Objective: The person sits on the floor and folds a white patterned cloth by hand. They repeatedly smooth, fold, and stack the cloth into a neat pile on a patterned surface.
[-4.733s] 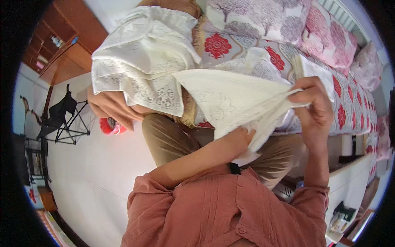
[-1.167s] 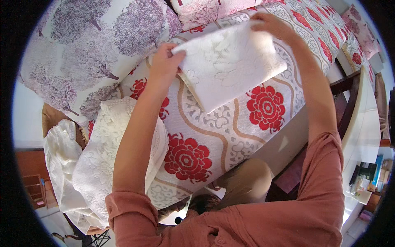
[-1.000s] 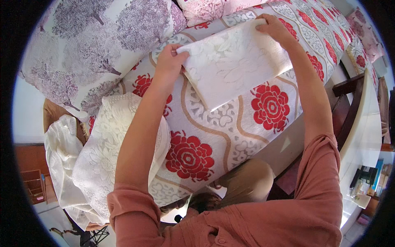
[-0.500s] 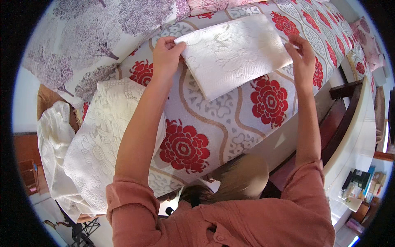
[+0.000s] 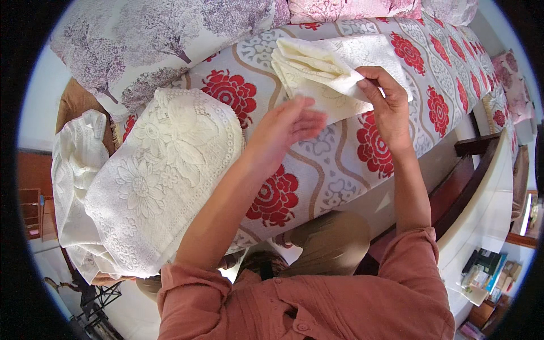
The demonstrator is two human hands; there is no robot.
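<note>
A folded cream-white cloth (image 5: 326, 76) with a raised floral pattern lies on the seat cover, its left side showing several loose layers. My right hand (image 5: 390, 105) pinches the near edge of this cloth between thumb and fingers and lifts it a little. Just short of the cloth, my left hand (image 5: 294, 122) is open, fingers stretched out to the right and slightly blurred, holding nothing. Nearer my left forearm, a larger white lace cloth (image 5: 164, 164) with flower motifs spreads over the seat's left end.
Under the cloths runs a grey-white seat cover (image 5: 334, 164) with red flowers. Cushions with a tree print (image 5: 141, 45) stand along the back. More white fabric (image 5: 79, 170) drapes over the left armrest. A white table (image 5: 481, 198) with dark wooden legs stands at the right.
The folded cloth was flat with both hands at its corners; now its layers are partly opened. My left hand has let go and drawn back toward me; my right grips the near edge.
</note>
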